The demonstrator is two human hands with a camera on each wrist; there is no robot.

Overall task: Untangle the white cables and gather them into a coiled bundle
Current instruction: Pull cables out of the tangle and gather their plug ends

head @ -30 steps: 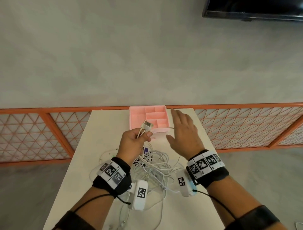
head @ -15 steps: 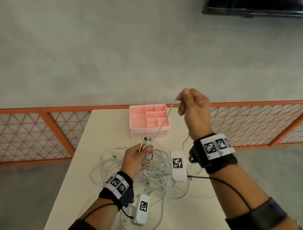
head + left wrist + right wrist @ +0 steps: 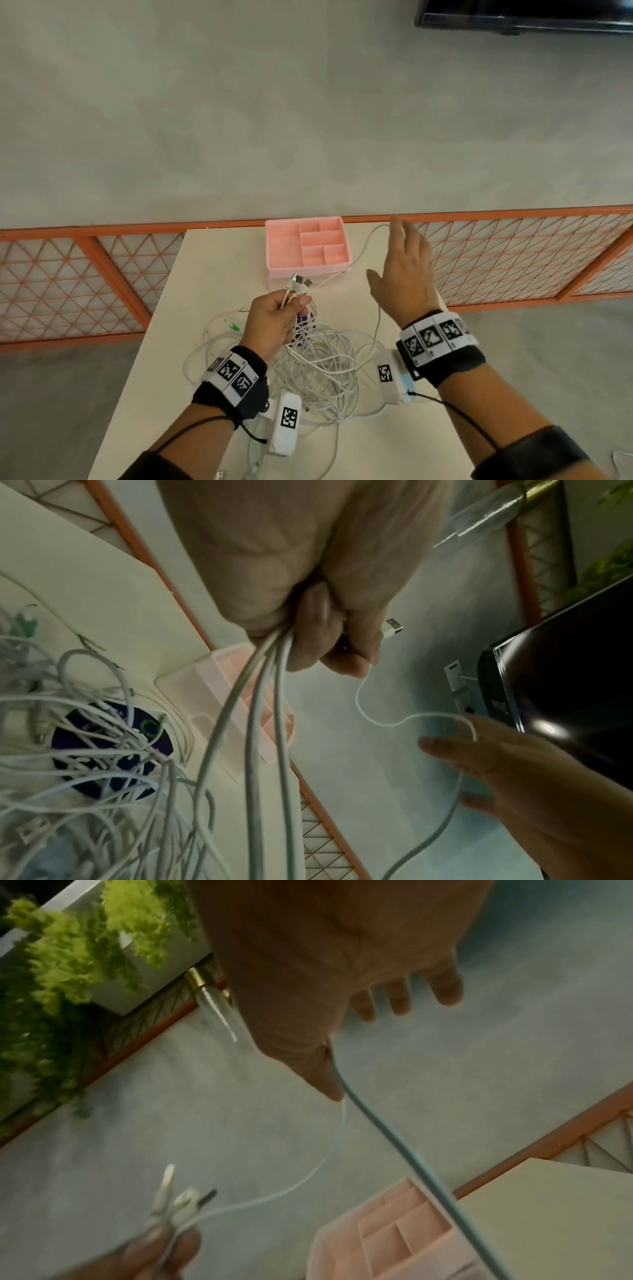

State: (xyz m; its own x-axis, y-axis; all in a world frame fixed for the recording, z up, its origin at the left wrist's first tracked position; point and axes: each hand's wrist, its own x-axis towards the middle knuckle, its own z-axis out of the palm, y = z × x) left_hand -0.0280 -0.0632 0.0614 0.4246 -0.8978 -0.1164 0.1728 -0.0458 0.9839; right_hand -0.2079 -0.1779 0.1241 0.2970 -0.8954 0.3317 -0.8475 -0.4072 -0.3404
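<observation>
A tangle of white cables (image 3: 318, 363) lies on the cream table (image 3: 219, 274); part of it covers a purple disc (image 3: 109, 748). My left hand (image 3: 291, 301) is lifted above the heap and grips several cable ends (image 3: 267, 674). Their USB plugs (image 3: 299, 282) stick up past my thumb. One thin white cable (image 3: 363, 246) arcs from those plugs to my right hand (image 3: 397, 260). That hand is raised beside the tray with its fingers spread. The cable lies over it near the thumb (image 3: 325, 1074) and drops back to the heap. My right hand does not grip it.
A pink divided tray (image 3: 274, 246) stands at the far edge of the table, just beyond the plugs. A green-tipped cable end (image 3: 234, 325) lies left of the heap. An orange lattice railing (image 3: 102, 236) runs behind the table. A dark screen (image 3: 524, 15) hangs at top right.
Half a second ago my right hand pinched the thin cable and held it high. It has since dropped lower and opened, leaving the cable slack over it. My left hand keeps its hold.
</observation>
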